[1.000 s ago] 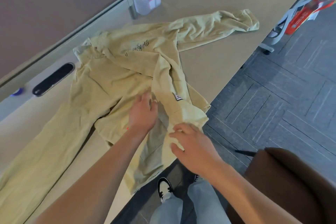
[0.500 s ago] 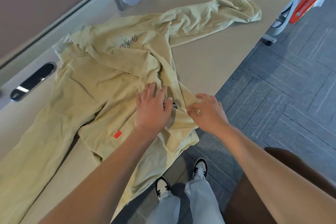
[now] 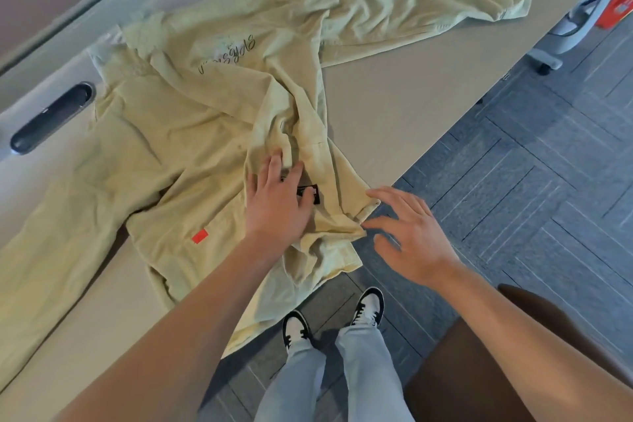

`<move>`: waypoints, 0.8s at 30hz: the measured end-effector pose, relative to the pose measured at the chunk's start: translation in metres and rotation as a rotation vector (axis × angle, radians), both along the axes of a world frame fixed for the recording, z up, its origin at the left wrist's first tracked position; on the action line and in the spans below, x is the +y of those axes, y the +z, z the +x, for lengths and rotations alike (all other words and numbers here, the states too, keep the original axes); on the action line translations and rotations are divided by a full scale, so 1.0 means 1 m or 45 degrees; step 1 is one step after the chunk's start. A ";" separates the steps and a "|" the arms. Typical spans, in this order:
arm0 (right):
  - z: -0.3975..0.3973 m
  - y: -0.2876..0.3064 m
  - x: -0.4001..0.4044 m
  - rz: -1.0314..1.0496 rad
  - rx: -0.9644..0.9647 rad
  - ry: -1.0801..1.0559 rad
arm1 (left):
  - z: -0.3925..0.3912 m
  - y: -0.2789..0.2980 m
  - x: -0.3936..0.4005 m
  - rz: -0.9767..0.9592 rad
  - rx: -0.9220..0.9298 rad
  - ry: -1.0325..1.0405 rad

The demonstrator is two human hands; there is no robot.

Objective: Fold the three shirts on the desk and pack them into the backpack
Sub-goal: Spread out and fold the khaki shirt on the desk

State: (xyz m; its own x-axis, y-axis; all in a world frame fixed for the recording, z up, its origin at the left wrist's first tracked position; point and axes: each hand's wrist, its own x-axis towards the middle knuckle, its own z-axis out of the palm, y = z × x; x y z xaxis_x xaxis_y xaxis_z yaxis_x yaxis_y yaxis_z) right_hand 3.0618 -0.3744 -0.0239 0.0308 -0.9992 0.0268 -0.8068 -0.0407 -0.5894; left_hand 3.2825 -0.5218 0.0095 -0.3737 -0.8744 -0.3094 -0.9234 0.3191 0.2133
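Flattening pale green shirt (image 3: 191,134) near desk (image 3: 394,92) front edge: left hand (image 3: 279,202) pressing flat, right hand (image 3: 407,233) spread, empty. Folding barely starting; backpack unseen.

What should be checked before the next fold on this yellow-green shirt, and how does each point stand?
1. Shirt spread flat: not ok, body bunched and creased.
2. Left hand pressing the fabric: ok, fingers straight on it.
3. Right hand holding the hem: not ok, open beside the hem corner.
4. Far sleeve on the desk: ok.
5. Near hem on the desk: not ok, it hangs over the edge.
6. Backpack ready: cannot tell, not in view.
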 end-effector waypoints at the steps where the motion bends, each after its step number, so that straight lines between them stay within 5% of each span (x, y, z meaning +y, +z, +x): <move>1: -0.002 0.000 0.003 0.017 0.008 0.026 | 0.000 0.000 0.002 0.003 0.009 0.019; 11: 0.009 -0.001 -0.018 0.073 0.121 0.146 | 0.002 0.000 0.015 0.039 0.112 0.082; 14: 0.009 0.009 -0.012 0.157 -0.173 -0.219 | 0.002 0.000 0.018 0.064 0.056 0.067; 19: -0.002 0.019 -0.001 0.358 -1.005 -1.037 | -0.002 -0.001 0.020 0.126 0.032 0.067; 21: -0.008 0.012 0.006 0.399 -0.843 -1.042 | -0.006 -0.001 0.023 0.134 0.003 0.046; 24: -0.023 -0.003 0.017 0.159 -0.106 -0.576 | -0.011 -0.001 0.024 0.161 -0.026 0.047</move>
State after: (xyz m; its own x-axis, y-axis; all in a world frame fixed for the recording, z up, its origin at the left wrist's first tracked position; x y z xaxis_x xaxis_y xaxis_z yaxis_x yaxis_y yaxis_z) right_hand 3.0392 -0.3577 -0.0265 -0.4050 -0.9076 -0.1106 -0.6769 0.3789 -0.6310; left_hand 3.2714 -0.4983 0.0087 -0.3348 -0.8408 -0.4254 -0.9385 0.2569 0.2309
